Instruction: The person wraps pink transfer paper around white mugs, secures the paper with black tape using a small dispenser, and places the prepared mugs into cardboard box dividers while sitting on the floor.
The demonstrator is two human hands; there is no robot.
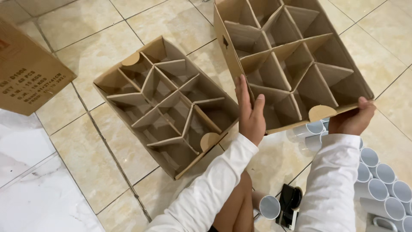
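gripping the divided cardboard box [296, 64] by its near edge, left hand [251, 114] and right hand [352, 120] fingers clamped on it.

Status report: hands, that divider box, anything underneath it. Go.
Left hand and right hand both grip the brown cardboard box with divider cells, near edge, tilted up. White mugs crowd the tiled floor beneath. Second divider box lies alongside.

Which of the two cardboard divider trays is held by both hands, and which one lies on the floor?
The right divider tray is held by the left hand and right hand; the left divider tray lies untouched on the tiled floor.
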